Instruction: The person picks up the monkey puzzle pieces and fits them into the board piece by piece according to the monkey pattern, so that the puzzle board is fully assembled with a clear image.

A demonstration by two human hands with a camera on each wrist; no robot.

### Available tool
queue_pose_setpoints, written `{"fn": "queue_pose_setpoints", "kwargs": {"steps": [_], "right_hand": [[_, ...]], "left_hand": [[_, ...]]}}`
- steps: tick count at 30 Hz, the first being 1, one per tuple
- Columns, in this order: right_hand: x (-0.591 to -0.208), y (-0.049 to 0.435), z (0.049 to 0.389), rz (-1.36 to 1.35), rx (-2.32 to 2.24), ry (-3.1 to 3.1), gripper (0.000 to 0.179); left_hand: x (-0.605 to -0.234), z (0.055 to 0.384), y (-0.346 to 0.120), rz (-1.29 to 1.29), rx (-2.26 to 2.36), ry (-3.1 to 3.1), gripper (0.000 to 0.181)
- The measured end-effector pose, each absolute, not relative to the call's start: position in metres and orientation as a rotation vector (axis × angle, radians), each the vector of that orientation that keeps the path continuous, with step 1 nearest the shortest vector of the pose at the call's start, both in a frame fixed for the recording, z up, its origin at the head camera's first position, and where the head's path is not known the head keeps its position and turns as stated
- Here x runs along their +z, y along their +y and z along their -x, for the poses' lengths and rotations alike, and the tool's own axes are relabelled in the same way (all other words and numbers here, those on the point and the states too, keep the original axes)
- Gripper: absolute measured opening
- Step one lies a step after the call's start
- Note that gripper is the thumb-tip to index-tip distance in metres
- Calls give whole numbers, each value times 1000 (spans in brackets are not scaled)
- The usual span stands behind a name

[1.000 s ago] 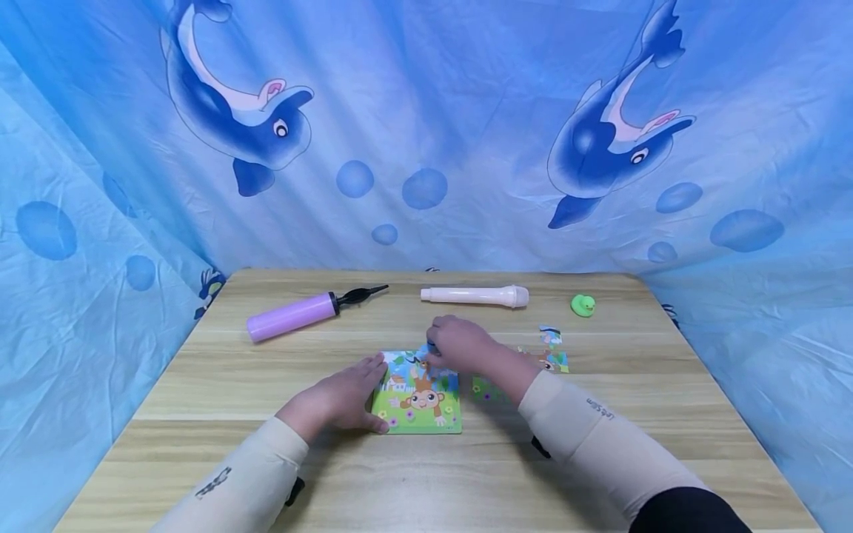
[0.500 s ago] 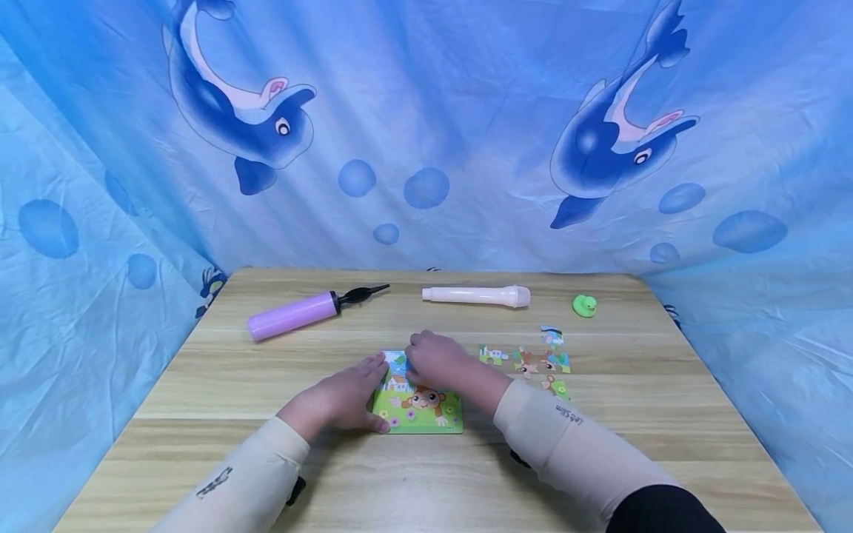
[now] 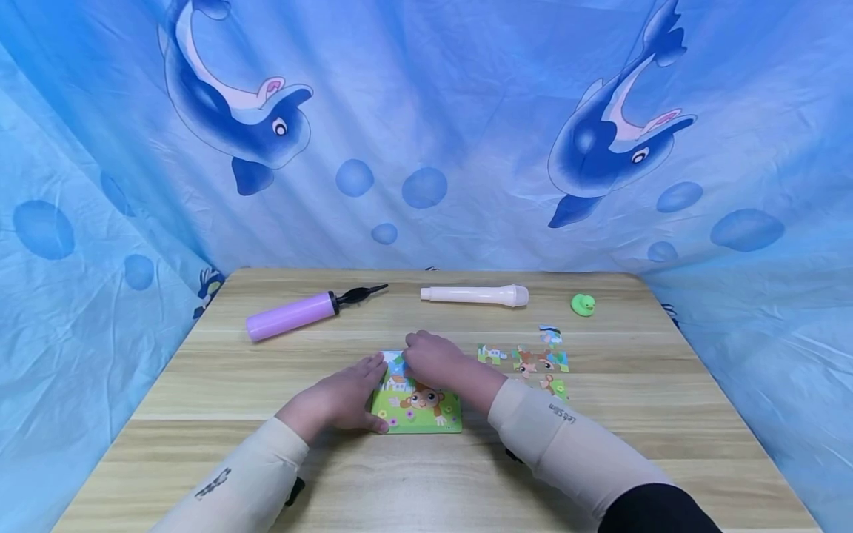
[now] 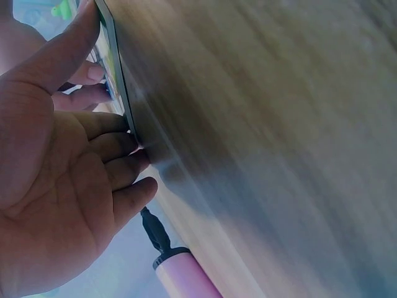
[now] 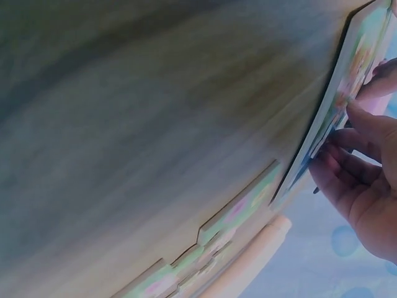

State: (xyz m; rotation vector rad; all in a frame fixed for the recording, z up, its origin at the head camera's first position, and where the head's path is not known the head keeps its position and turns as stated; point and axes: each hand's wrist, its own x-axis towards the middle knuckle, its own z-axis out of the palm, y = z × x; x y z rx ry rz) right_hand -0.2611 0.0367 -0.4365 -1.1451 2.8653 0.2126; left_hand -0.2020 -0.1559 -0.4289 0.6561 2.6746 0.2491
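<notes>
A square jigsaw puzzle board [image 3: 416,423] with a cartoon monkey on green lies on the wooden table. Along its left edge my left hand [image 3: 346,396] rests with extended fingers, its thumb near the lower left corner; in the left wrist view the fingertips [image 4: 144,160] touch the board's side. My right hand [image 3: 436,361] is over the board's upper part, thumb and fingers bent together around a small bluish puzzle piece [image 3: 409,374], mostly hidden beneath them. In the right wrist view its fingers [image 5: 335,177] reach down to the board's surface.
Several loose puzzle pieces [image 3: 541,360] lie right of the board. Behind are a purple hand pump [image 3: 293,317] with a black nozzle, a white toy microphone [image 3: 474,295] and a green rubber duck [image 3: 583,305]. A blue dolphin-print curtain [image 3: 426,133] surrounds the table.
My right hand has moved left and slightly nearer over the board, then stayed nearly still, uncovering loose pieces on the right. My left hand has kept its place.
</notes>
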Motion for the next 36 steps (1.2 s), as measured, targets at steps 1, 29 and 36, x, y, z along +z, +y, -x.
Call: {"fn": "queue_pose_setpoints", "kwargs": {"steps": [1,29,36], "right_hand": [[-437,37,261,1151,209,2863,30],[-402,196,307,864,-255,3000,32],[-407,234,312,693,-266,3010,34]], "left_hand": [[-429,202,-156,-656,251,2675,108],[-428,200,-154,-646,255,2674,108],[-429,201,-153,-641,262,2675,108]]}}
